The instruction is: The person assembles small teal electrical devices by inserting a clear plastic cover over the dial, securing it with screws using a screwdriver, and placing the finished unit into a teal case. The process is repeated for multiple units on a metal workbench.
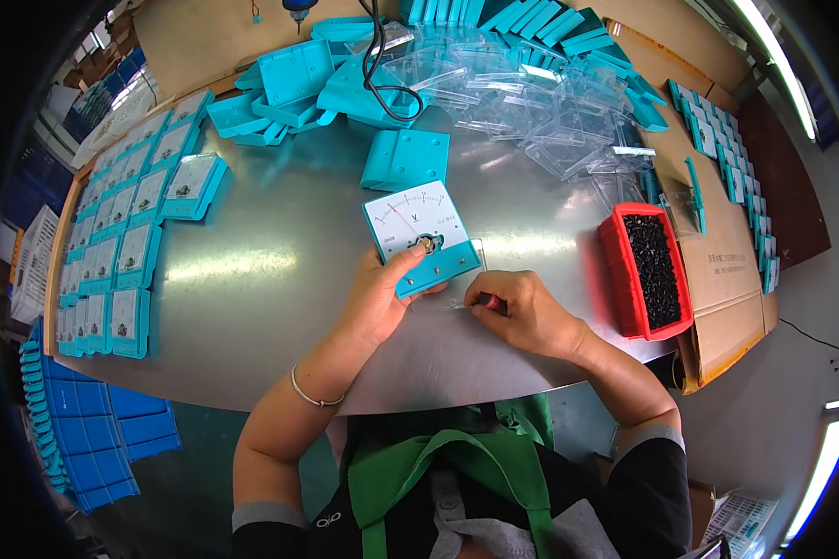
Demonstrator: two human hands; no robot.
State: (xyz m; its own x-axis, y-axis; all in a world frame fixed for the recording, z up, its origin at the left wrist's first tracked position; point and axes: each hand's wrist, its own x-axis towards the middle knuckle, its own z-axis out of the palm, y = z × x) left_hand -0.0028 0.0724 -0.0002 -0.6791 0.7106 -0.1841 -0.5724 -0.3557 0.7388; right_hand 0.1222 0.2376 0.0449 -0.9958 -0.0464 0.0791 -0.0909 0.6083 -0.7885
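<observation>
My left hand point(378, 296) is closed round the lower left corner of a teal panel meter point(427, 211), the thumb lying over its front near the round works. The meter has a white dial with a needle and is tilted up toward me. Just right of it, low over the table, my right hand point(529, 315) is closed on a small tool with a red-and-black handle point(492, 303); its working end is too faint to make out. A teal housing point(406, 159) lies face down beyond the meter.
Rows of teal meters point(132, 256) stand at the left. Teal housings point(294, 73) and clear plastic covers point(531, 102) are heaped at the back. A red bin point(617, 279) of small black parts stands at the right, beside cardboard point(732, 289). A black cable point(375, 65) hangs behind.
</observation>
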